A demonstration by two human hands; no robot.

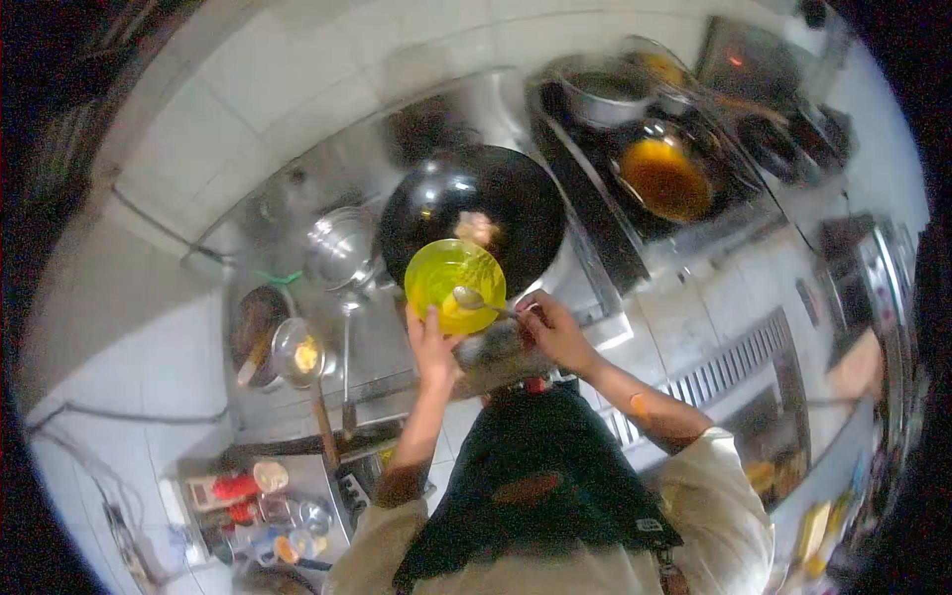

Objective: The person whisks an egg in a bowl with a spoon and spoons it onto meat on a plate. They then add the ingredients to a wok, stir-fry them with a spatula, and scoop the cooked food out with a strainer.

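My left hand (433, 347) grips a yellow-green bowl (436, 263) by its near side and holds it tilted over the front of a black wok (526, 188). Between the fingers of my right hand (551, 332) is the handle of a metal spoon (468, 297), its head down inside the bowl. A little yellowish food lies by the spoon; I cannot tell what it is. Some pale pinkish food (477, 228) sits in the wok just beyond the bowl's rim.
To the right, a pan of orange-brown liquid (666, 180) and a metal pot (603, 94) stand on the stove. Left of the wok are a metal strainer (340, 248) and a small bowl with yellow food (300, 354). Jars and containers (268, 506) crowd a lower-left shelf.
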